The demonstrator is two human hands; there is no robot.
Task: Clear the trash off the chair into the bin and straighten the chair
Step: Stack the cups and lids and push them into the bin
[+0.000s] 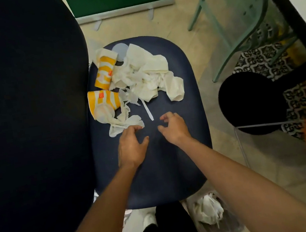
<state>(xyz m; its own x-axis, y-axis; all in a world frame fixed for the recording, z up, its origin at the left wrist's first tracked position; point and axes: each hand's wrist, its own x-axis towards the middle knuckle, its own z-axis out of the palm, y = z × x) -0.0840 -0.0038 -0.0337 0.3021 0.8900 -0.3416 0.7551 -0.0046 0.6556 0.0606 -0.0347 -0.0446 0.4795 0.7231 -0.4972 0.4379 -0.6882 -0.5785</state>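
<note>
The dark blue chair seat (164, 163) carries the trash on its far-left part. One yellow-striped paper cup (104, 72) lies on its side against the left edge near the far corner, and a second cup (103, 102) lies just nearer along the same edge. A heap of crumpled napkins (146, 73) spreads from the cups toward the seat's middle. A translucent lid (120, 50) sits at the far edge, partly under the heap, and a thin white strip (147, 110) lies on the seat just beside it. Both hands hang over the open near half of the seat. The left hand (131, 148) has its fingers loosely bent and thumb spread, holding nothing, with its fingertips at the hem of the nearest napkin; whether they touch is hard to tell. The right hand (173, 128), loosely curled and empty, is near the strip but apart from it. The backrest (31, 112) walls the left edge. Off the right edge, across a strip of floor, stands a round black shape (251, 102), possibly the bin
</note>
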